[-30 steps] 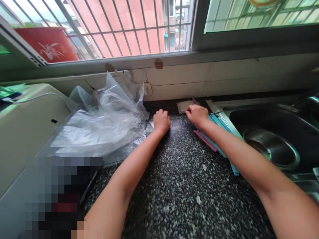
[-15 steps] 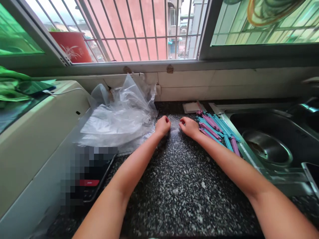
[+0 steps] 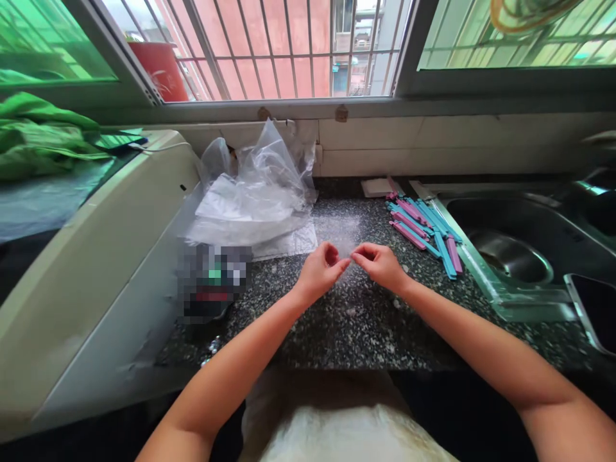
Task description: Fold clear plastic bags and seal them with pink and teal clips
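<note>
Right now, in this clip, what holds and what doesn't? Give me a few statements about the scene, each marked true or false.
1. Pink and blue strips lie beside the sink. True.
2. The two hands are spread wide apart. False: the left hand and right hand nearly meet at the fingertips.
3. Crumpled clear plastic lies left of both hands. True.
4. A red container stands in the sink. False: the red container is behind the window frame.
</note>
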### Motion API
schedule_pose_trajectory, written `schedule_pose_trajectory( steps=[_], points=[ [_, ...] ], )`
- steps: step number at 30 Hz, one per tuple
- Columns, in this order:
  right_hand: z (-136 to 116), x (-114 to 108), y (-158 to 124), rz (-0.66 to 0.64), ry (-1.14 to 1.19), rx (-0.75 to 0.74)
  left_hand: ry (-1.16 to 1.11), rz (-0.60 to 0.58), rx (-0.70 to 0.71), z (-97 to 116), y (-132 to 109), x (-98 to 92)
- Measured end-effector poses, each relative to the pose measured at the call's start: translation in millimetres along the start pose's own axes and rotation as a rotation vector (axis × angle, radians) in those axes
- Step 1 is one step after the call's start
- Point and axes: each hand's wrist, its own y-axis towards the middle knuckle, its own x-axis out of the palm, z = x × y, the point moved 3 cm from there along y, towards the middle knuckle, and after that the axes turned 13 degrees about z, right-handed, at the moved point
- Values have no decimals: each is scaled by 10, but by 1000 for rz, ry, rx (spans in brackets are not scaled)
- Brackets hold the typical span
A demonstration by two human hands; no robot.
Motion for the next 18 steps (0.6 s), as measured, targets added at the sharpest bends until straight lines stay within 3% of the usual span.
schedule_pose_trajectory(
  steps=[5,9,14,18],
  points=[
    [-180,100,-300,-117,3,-43,-164,-26,-13,-136,-207,-155],
    [-200,145,-401,-36,63,22,-224,-27,-50,-195,-276,-216],
    [-141,105,-402,54,156,109,-197,-199,-63,-154,-343,-215],
    [-105,102,-399,55,175,163,-207,-162,-56,-147,-324,-257]
  ],
)
